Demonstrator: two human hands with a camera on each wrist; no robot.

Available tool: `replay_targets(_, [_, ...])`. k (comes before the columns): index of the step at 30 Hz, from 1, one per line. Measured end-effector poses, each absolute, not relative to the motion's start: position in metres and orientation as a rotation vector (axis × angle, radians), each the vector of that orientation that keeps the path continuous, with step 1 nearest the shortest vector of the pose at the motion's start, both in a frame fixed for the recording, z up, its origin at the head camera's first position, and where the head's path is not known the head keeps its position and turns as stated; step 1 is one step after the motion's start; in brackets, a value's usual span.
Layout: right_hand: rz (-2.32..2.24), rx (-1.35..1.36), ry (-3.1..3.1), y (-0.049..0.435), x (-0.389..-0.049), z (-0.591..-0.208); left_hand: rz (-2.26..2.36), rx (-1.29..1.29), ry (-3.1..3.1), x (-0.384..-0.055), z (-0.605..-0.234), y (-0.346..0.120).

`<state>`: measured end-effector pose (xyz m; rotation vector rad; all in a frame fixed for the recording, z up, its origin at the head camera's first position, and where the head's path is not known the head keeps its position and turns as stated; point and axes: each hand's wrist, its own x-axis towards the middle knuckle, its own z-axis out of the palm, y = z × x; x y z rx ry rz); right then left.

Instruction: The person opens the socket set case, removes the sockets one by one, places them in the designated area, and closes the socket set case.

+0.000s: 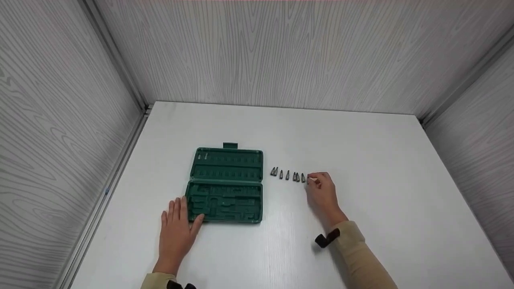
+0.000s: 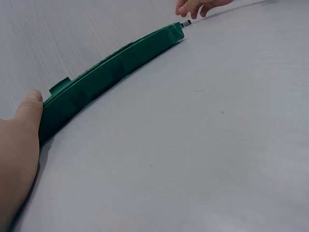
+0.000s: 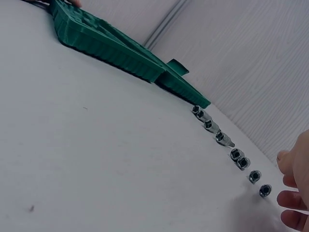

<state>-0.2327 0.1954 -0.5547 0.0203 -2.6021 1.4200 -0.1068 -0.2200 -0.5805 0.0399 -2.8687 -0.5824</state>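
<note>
- Left hand (image 1: 174, 233) rests, fingers extended, on the green toolcase (image 1: 227, 167).
- Right hand (image 1: 323, 193), loosely curled, empty, beside metal bit sockets (image 3: 222, 137) rowed on the surface (image 1: 281, 249).
- Sockets: likely rigid, light, slick; pinch their sides.

Beneath the right grip (image 1: 322, 190), a smooth white tabletop (image 1: 393, 160) with a soft sheen. Straight beyond the grip, past the table's far edge, an upright back wall (image 1: 257, 56), pale grey with darker wood-grain lines. Well off leftward, a left wall (image 1: 48, 140) in like pattern, a grey rail (image 1: 99, 208) along its foot. Well off rightward, a matching right wall (image 1: 478, 154). Grey strips (image 1: 115, 56) in both far corners. Diffuse light, faint shadows near the grip.
</note>
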Motion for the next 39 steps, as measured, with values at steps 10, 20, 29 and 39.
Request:
replay_targets(10, [1.366, 0.293, -2.511, 0.171, -0.232, -0.549, -0.58, 0.032, -2.856, -0.107, -0.581, -0.22])
replay_targets(20, [1.36, 0.48, -2.543, 0.135, -0.231, -0.544, -0.578, 0.026, -2.834, -0.106, -0.58, -0.221])
replay_targets(29, [1.344, 0.722, -2.45, 0.1, -0.236, -0.538, -0.58, 0.038, -2.846, -0.106, -0.581, -0.22])
replay_targets(39, [1.369, 0.891, -2.448, 0.053, -0.242, -0.525, -0.568, 0.032, -2.817, -0.104, -0.58, -0.219])
